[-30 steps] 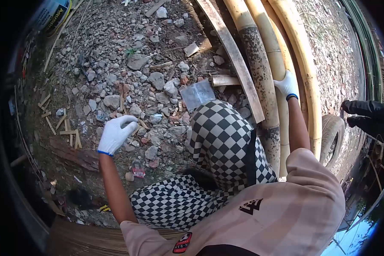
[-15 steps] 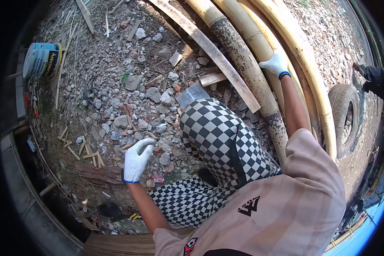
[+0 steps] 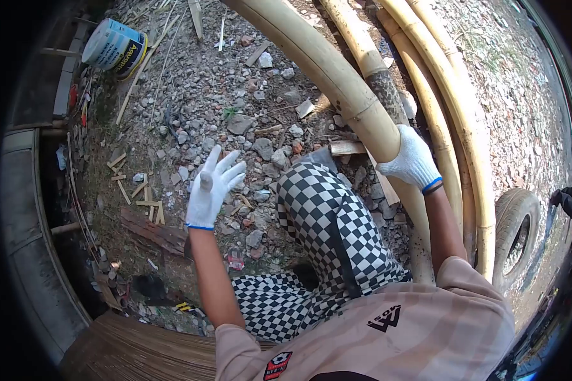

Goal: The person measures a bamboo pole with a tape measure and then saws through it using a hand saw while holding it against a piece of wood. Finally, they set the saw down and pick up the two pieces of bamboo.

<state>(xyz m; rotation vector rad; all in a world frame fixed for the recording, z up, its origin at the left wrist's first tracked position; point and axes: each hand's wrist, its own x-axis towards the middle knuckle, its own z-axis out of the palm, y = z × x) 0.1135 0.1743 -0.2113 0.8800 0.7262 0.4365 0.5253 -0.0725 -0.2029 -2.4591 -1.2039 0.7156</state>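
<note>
Grey and brown rubble (image 3: 270, 136) covers most of the ground, with long yellow bamboo poles (image 3: 463, 114) lying side by side across its right part. One thick, pale pole (image 3: 327, 73) slants from the top of the view down to the right hand (image 3: 412, 159), above a pole with dark mottling (image 3: 381, 86). Checkered black and white trousers (image 3: 327, 222) show a bent knee, just left of the poles. At the lower left is a broad bundle of thin brown strips (image 3: 146, 349).

An old tyre (image 3: 516, 232) is beside the poles on the right, and a blue, white and black bucket (image 3: 115, 49) is at the upper left. A rough piece of reddish-brown wood (image 3: 154, 230) lies on the dirt below and left of the left hand (image 3: 211, 189).

Both hands wear white knit gloves with blue cuffs. The right grip is closed around the near end of the thick, pale pole. The left grip is wide and holds nothing, its fingers spread over the rubble, well apart from the poles.

Smallest are the short, pale sticks (image 3: 147, 203), scattered left of that hand, some crossing one another.
</note>
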